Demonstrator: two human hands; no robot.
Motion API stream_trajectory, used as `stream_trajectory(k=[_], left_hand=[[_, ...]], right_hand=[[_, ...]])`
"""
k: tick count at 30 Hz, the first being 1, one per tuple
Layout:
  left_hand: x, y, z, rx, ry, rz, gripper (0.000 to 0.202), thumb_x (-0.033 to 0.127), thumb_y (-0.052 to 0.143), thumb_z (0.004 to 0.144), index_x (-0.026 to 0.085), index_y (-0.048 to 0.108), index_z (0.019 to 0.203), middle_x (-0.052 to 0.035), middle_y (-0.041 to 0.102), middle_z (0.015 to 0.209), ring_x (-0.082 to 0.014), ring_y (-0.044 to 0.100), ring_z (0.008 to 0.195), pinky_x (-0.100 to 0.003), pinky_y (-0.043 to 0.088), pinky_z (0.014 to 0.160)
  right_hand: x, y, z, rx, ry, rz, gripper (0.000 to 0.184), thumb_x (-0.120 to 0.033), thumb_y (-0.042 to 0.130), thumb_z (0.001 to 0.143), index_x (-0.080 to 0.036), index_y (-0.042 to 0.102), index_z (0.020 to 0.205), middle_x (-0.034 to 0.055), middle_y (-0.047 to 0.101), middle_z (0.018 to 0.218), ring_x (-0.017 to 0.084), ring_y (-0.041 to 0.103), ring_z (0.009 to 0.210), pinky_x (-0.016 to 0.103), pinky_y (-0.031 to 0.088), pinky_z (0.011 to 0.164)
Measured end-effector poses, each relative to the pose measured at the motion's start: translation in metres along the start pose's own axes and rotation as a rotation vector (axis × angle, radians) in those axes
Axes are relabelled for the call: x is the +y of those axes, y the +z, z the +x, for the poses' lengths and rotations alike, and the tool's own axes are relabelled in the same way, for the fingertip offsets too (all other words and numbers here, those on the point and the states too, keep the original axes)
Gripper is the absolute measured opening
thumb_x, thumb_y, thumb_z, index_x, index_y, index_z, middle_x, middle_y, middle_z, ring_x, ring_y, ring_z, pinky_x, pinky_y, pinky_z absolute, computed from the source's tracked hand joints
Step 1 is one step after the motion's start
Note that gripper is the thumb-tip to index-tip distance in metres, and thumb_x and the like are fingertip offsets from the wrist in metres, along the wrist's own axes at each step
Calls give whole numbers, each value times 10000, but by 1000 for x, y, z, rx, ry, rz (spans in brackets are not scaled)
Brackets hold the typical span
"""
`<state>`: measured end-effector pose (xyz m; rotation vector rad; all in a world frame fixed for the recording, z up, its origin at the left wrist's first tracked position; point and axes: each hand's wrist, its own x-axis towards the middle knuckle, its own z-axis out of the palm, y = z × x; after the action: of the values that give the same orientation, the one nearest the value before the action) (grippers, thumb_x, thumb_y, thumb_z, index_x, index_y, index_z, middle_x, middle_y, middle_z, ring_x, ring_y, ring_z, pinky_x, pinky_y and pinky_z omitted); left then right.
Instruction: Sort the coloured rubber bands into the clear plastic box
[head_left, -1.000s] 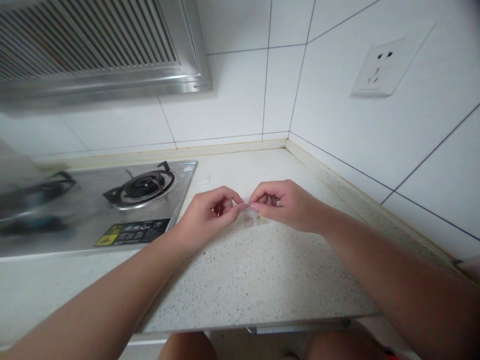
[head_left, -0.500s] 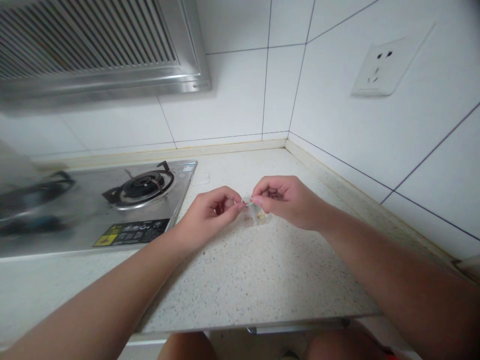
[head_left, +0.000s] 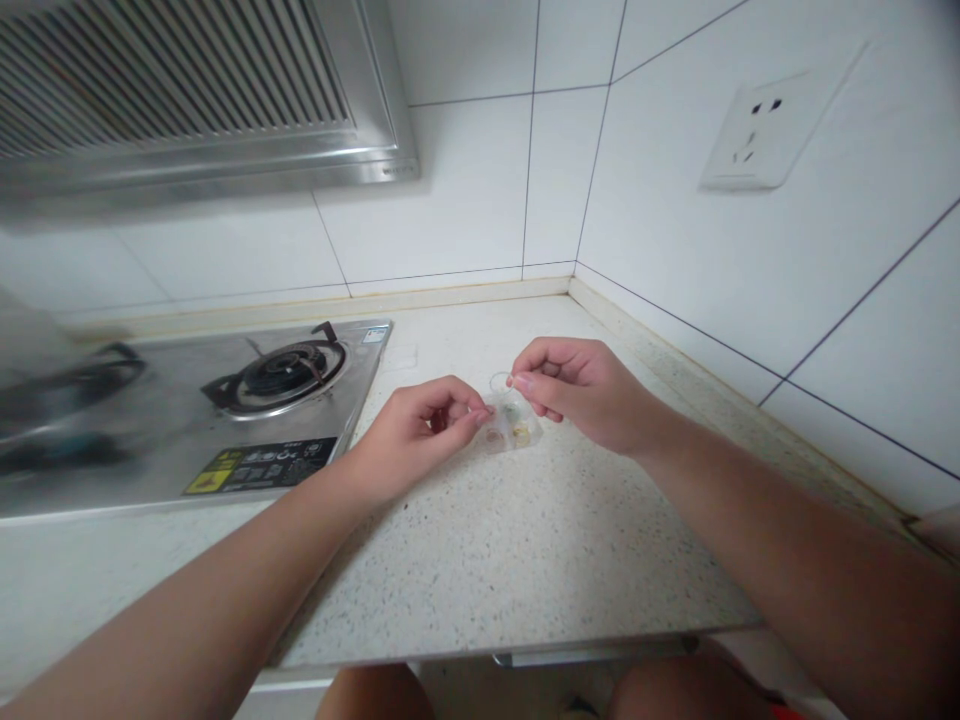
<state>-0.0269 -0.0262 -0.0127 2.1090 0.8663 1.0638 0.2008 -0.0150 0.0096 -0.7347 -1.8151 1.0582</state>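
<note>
A small clear plastic case (head_left: 508, 430) with tiny ring-like pieces inside lies on the speckled countertop (head_left: 525, 560). My left hand (head_left: 420, 425) is curled beside it, its fingertips pinching the case's left edge. My right hand (head_left: 581, 390) is closed in a pinch just above the case, holding a thin clear ring-shaped part (head_left: 501, 381) that lifts up from it. Both forearms reach in from the bottom of the view.
A steel gas hob (head_left: 187, 420) with a black burner (head_left: 289, 370) sits at the left. A range hood (head_left: 195, 100) hangs above it. White tiled walls meet in a corner behind, with a wall socket (head_left: 754, 135) at the right. The counter's front edge runs near the bottom.
My right hand has moved up and to the right, lifting the thin clear part away from the case. The left hand has stayed on the case's edge.
</note>
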Motion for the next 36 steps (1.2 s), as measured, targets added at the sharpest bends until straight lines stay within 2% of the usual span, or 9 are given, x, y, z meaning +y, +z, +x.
stream_trajectory(k=[12, 27, 36], left_hand=[[0, 0, 0, -20, 26, 26, 214, 348, 629, 948, 151, 666, 874, 33, 479, 640, -91, 402, 583, -218, 324, 531], [2, -1, 1, -20, -11, 4, 221, 363, 635, 943, 155, 672, 876, 39, 457, 630, -91, 385, 576, -217, 314, 523], [1, 0, 0, -15, -22, -19, 227, 369, 644, 940, 155, 674, 869, 39, 451, 630, -89, 383, 575, -215, 312, 518]], right_hand=[[0, -1, -1, 22, -25, 36, 182, -329, 730, 863, -163, 665, 827, -43, 550, 576, 69, 441, 502, 203, 320, 452], [0, -1, -1, 35, -44, 43, 177, -331, 727, 865, -167, 674, 823, -47, 542, 568, 70, 440, 498, 206, 335, 457], [0, -1, -1, 32, -71, -26, 193, -350, 710, 873, -165, 675, 829, -41, 555, 581, 75, 445, 496, 216, 329, 458]])
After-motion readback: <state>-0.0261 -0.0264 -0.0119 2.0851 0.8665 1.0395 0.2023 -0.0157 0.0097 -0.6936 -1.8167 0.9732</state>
